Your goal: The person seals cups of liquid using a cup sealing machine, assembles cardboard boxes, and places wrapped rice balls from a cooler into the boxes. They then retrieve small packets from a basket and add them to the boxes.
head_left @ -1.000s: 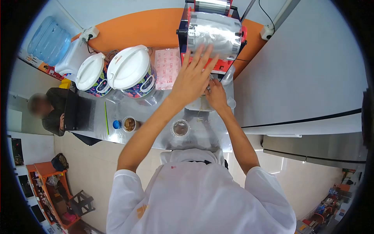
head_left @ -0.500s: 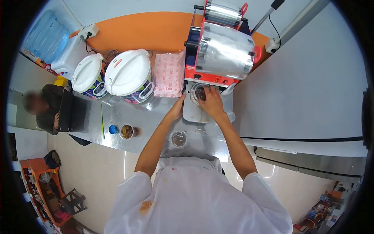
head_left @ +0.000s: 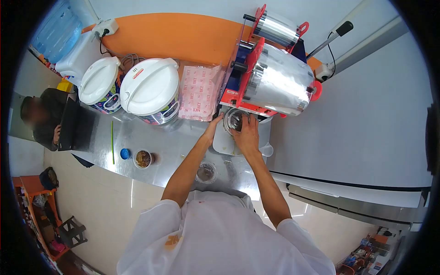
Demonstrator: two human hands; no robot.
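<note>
A clear plastic cup (head_left: 234, 120) with a dark drink sits in the round holder of a red and blue cup-sealing machine (head_left: 270, 82), which carries a big roll of shiny film. My right hand (head_left: 246, 134) rests on the cup's near rim, fingers curled over it. My left hand (head_left: 214, 128) touches the cup's left side, at the edge of the machine's white tray (head_left: 222, 143). A second cup (head_left: 206, 173) with brown liquid stands on the steel counter near my chest.
Two white-lidded cookers (head_left: 149, 89) (head_left: 98, 82) stand at the left, a pink packet stack (head_left: 199, 91) beside the machine. A green straw (head_left: 112, 142), blue cap (head_left: 124, 153) and small filled cup (head_left: 143, 159) lie on the counter (head_left: 174, 146). A seated person (head_left: 39, 117) is at the far left.
My left hand came down from the film roll to the cup's left side. My right hand stayed on the cup. The view shifted, so the machine now appears tilted to the right.
</note>
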